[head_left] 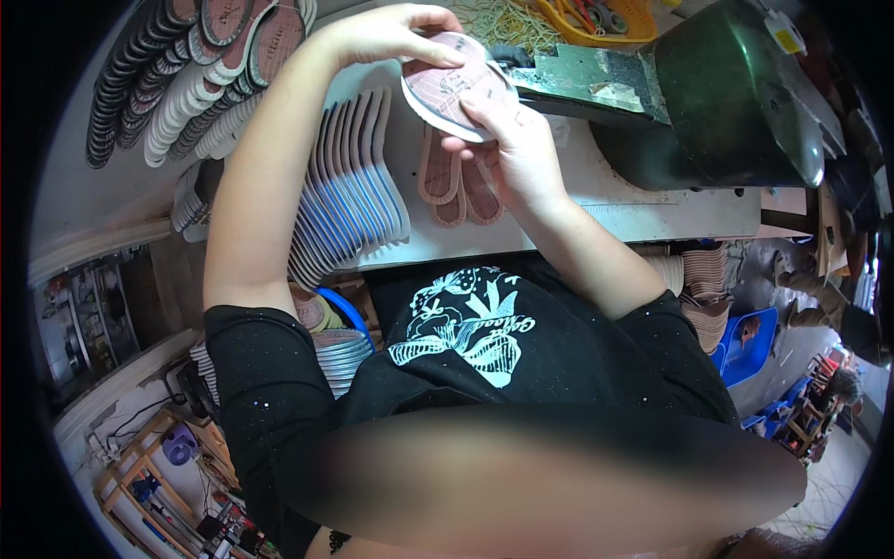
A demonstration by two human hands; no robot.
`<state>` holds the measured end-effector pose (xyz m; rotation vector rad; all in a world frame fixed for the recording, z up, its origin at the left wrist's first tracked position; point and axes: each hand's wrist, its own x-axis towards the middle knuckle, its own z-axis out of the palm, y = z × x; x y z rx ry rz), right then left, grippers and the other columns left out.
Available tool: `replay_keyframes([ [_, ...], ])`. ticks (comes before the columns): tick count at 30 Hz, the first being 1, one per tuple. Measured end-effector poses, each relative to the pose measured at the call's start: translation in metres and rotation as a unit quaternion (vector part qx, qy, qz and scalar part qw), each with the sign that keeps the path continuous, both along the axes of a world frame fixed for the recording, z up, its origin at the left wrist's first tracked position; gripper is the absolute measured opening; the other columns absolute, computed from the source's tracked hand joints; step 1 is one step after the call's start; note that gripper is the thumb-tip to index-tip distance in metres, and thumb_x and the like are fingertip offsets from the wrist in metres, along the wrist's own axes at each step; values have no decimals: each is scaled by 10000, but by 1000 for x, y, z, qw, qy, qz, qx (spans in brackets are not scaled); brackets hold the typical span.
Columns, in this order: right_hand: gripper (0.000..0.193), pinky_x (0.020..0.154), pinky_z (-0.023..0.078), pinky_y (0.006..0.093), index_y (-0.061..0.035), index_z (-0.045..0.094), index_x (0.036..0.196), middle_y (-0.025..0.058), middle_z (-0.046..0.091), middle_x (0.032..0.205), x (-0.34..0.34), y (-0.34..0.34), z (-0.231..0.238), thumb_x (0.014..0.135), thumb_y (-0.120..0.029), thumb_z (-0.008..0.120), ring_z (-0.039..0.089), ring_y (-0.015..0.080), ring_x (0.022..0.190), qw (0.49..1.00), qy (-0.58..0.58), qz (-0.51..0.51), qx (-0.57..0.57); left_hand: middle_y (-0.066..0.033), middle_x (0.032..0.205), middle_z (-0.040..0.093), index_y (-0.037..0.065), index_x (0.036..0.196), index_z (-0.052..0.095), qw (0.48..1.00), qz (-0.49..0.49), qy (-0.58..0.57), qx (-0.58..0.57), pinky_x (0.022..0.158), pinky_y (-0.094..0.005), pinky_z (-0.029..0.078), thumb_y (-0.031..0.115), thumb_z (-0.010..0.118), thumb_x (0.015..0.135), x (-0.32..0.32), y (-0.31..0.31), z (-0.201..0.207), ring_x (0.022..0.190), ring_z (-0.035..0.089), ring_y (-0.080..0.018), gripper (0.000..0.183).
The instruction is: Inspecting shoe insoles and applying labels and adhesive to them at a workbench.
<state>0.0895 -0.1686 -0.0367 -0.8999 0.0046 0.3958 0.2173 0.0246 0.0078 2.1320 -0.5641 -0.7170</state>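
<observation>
Both my hands hold a shoe insole (438, 88), brownish pink with a white edge, at the green machine's arm. My left hand (410, 33) grips its far left edge, the thumb lying on top. From the near right, my right hand (521, 154) pinches it with the thumb on its face and fingers curled under. The insole's far right rim sits against the tip of the machine arm (582, 79); whether it is clamped there I cannot tell. Several similar insoles (438, 172) lie flat on the table below my hands.
A fanned row of insoles (349, 186) stands left on the white table (559, 228), with more stacks (177, 74) at the far left. The green machine body (708, 102) fills the right. A yellow basket (619, 37) sits behind, and a blue crate (752, 349) is at lower right.
</observation>
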Motion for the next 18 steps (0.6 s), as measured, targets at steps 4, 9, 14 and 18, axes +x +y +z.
replay_keyframes([
  [4,249,661,508,218,37,620,1029,84,665,913,4,2,-11,907,-177,589,636,109,768,994,-93,-47,-19,-8,943,587,44,1061,564,993,4,114,39,732,-237,460,272,711,802,8,5,6,852,546,-88,375],
  [9,275,742,517,241,47,607,1056,102,665,953,5,-8,-7,923,-192,572,636,124,842,995,-80,-18,-51,3,888,574,38,1032,567,985,48,165,-11,666,-221,437,265,690,829,-8,5,12,794,522,-68,328],
  [14,311,757,536,260,64,591,1090,132,667,997,11,-14,-4,935,-203,552,661,164,888,997,-60,20,-53,18,842,563,42,1013,572,983,63,169,-20,620,-208,418,271,672,851,-18,11,14,751,502,-51,298],
  [18,319,724,547,254,69,589,1097,138,671,976,13,-15,-5,940,-204,539,671,171,857,997,-65,13,-40,38,806,553,60,1011,577,994,21,86,60,605,-199,402,326,624,883,-23,15,14,733,479,-41,299],
])
